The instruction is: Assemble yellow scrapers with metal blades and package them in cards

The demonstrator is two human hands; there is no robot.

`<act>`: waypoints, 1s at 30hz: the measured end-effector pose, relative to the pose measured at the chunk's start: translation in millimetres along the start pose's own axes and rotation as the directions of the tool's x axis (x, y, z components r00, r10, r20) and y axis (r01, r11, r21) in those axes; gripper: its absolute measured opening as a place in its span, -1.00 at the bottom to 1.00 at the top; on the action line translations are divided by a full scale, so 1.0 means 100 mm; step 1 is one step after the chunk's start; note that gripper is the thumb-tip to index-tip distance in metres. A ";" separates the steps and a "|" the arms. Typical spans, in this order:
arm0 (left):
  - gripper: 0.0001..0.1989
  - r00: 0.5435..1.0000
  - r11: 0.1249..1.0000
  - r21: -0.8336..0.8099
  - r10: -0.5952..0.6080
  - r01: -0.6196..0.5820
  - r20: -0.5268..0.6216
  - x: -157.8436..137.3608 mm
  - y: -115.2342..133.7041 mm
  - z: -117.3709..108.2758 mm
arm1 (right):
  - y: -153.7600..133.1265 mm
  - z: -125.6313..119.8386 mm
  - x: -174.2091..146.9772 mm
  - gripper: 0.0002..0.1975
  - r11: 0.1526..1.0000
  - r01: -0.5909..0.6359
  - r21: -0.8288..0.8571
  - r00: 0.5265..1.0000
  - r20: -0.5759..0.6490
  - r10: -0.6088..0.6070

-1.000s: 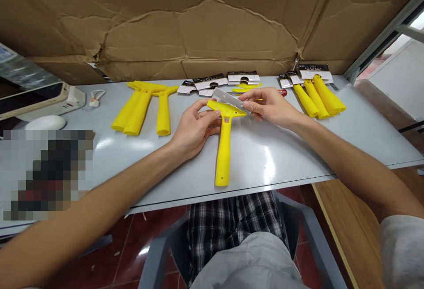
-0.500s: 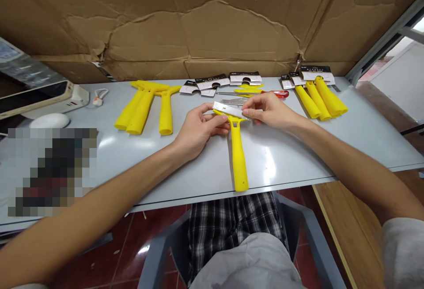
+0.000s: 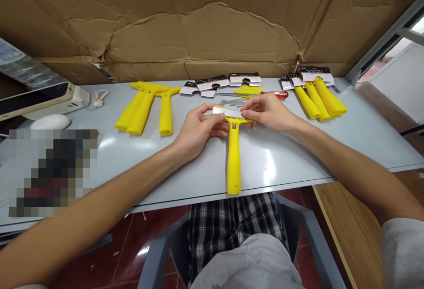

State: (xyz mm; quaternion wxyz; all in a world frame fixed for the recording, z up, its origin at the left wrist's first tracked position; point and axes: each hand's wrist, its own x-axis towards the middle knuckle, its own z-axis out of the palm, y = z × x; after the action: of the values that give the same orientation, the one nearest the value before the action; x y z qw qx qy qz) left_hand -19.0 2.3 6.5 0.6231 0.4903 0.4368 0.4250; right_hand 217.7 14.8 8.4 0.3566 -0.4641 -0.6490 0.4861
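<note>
A yellow scraper handle lies in front of me, its wide head away from me and its grip toward the table's front edge. Across that head sits a flat metal blade. My left hand pinches the left end of the head and blade between thumb and fingers. On the other end, my right hand has thumb and fingertips closed on the blade's right end. Just behind are more metal blades, partly hidden, and a screwdriver with a red handle.
Several yellow handles lie at the left; several carded ones lie at the right. Black-and-white cards and thin yellow pieces rest at the back. A white mouse and a phone on a stand are far left. Cardboard walls the back.
The handle has turned slightly, its grip end swinging left so that it points straighter toward me. The blade now lies more level across the head. Both hands keep their hold.
</note>
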 end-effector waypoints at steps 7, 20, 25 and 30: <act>-0.93 0.997 0.998 -0.036 -0.048 0.046 -0.055 0.00 0.04 0.04 | -0.02 0.05 -0.02 -0.85 1.000 0.017 -0.006 1.000 -0.025 -0.017; -0.91 0.995 0.998 -0.058 -0.035 0.030 -0.093 -0.01 0.03 0.02 | -0.08 0.03 -0.07 -0.76 0.984 -0.082 0.155 0.996 0.053 0.074; -0.92 0.993 0.996 -0.074 -0.054 0.047 -0.104 -0.01 0.04 0.04 | -0.06 0.04 -0.07 -0.80 0.984 -0.068 0.167 0.998 0.002 0.068; -0.72 0.985 0.995 -0.079 -0.070 0.058 -0.158 -0.03 0.08 0.05 | -0.07 0.08 -0.05 -0.82 0.966 -0.105 0.234 0.992 -0.040 0.117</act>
State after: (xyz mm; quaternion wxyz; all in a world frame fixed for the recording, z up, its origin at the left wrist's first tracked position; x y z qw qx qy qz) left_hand -15.5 -0.3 15.3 0.6169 0.4169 0.4851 0.4587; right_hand 209.6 7.2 13.0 0.3977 -0.4677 -0.5511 0.5652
